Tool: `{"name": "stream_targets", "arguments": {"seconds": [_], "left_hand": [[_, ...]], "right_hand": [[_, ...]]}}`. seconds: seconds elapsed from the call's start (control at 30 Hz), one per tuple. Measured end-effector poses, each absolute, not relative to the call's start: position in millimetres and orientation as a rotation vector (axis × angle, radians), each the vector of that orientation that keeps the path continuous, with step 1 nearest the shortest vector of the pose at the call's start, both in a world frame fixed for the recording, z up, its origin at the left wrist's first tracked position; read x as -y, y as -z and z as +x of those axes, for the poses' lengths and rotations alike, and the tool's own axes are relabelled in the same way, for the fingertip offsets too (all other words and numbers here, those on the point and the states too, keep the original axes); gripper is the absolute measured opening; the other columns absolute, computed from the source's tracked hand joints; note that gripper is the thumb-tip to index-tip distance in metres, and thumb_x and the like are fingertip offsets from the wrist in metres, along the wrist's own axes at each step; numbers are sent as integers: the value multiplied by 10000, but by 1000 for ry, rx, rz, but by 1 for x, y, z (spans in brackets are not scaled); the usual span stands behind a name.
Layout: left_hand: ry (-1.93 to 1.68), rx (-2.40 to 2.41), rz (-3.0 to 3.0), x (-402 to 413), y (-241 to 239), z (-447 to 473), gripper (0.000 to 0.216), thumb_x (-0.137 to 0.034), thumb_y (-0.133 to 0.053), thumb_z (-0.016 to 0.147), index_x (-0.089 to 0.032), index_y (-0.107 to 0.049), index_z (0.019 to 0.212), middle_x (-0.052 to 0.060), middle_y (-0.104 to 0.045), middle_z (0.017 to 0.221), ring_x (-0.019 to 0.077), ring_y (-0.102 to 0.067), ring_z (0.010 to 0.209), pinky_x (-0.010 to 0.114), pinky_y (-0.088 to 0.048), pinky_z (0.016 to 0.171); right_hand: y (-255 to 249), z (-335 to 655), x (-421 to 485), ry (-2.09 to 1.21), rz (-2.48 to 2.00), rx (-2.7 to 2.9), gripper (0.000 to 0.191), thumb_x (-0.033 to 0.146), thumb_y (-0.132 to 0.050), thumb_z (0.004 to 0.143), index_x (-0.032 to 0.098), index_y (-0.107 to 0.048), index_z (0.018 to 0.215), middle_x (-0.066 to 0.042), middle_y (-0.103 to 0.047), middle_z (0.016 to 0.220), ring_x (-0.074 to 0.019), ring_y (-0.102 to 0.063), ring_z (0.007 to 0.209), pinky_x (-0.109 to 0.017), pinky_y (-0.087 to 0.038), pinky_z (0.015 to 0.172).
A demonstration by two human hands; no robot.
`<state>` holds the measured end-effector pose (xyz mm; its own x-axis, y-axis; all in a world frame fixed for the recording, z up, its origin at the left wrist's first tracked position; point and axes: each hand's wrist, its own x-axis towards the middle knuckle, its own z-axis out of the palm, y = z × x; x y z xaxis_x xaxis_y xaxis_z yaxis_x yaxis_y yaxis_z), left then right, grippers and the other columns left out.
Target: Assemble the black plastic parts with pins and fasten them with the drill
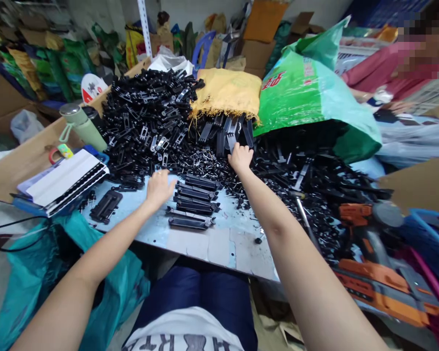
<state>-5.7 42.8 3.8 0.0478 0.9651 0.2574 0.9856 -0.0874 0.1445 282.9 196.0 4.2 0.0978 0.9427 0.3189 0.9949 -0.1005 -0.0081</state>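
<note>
Out at long stretch with the right hand [240,158], right below the frayed mouth of the yellow woven sack [227,90]! Touching, by the look of it, the near end of a dark grey, pronged plastic strip [231,130]; pinched or merely rested upon, impossible to tell. Lying among others half under the sack, perhaps for drawing out easily, with long axis running front to back and near end toward the pale blue tabletop [135,217].

Across to the left hand [160,189]: poised beside a row of long black plastic troughs [197,205], with thumb and fingers apart, nothing visible between. Laid parallel, likely for tidy counting, with long axes running left to right, right ends angled slightly nearer. Then past small silvery metal pins [201,160], probably kept central for either hand.
</note>
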Motion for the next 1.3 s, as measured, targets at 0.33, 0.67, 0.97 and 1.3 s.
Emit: {"name": "stream_targets", "arguments": {"seconds": [0.33, 0.67, 0.97, 1.3], "left_hand": [[131, 2537, -1808, -106, 3, -36, 275, -148, -348, 870, -2, -527, 1020, 242, -596, 977, 303, -585, 945, 345, -448, 704], [405, 2078, -2471, 6, -69, -44, 197, -230, -444, 827, -156, -557, 970, 68, -592, 893, 213, -583, 839, 320, -456, 793], [-100, 1190, -2975, 129, -55, 83, 235, 41, -403, 759, -78, -590, 837, 138, -594, 835, 194, -593, 664, 269, -440, 525], [1164, 1403, -3229, 99, 20, 94, 327, -216, -417, 905, -158, -497, 1217, 103, -611, 1044, 188, -580, 961, 353, -479, 843]], "right_hand": [[-17, 310, -146, -754, -1542, 1252, 532, 476, -639, 675, 125, -503, 1051, -40, -606, 780, -147, -555, 686, -281, -451, 618], [-2, 345, 81, -646, -1286, 2412, 514, 389, -577, 827, 193, -477, 1292, -116, -604, 1031, -215, -554, 922, -374, -472, 799], [9, 308, 103, -115, -1995, 2239, 473, 398, -430, 895, 145, -482, 1291, -183, -577, 1144, -287, -530, 1008, -401, -434, 816], [21, 281, 102, -796, -1644, 1649, 520, 458, -297, 924, 168, -462, 1323, -132, -613, 1040, -225, -604, 915, -379, -496, 797]]}}
